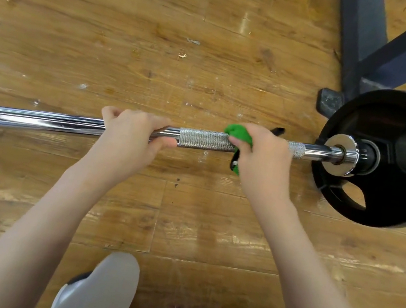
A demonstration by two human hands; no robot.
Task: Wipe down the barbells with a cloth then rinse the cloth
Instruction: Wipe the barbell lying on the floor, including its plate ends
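A chrome barbell (39, 119) is lying across the middle of the frame, running from the left edge to the right, where it is passing through a black weight plate (389, 165) that is standing on the wooden floor (162, 38). The left hand (131, 136) is sitting near the centre of the frame, its fingers curling over the top of the bar and its thumb pressing in from below, just where the smooth shaft is meeting the knurled section. The right hand (263, 156) is sitting to the right of it, a stretch of bare knurling showing between the two, and it is wrapping a green cloth (239, 135) around the bar, fingers curling over the far side and thumb pinching the cloth against the near side. Most of the cloth is hiding under this hand; a green fold is bulging out at its left edge and a small tail with a dark trim is hanging below the bar. A little more knurling is showing between the right hand and the bar's shiny collar beside the plate. In the upper right of the frame the dark steel base of a rack (364, 46) is resting on the floor behind the plate. At the bottom centre a knee in grey trousers (107, 289) is poking into view between the two forearms.
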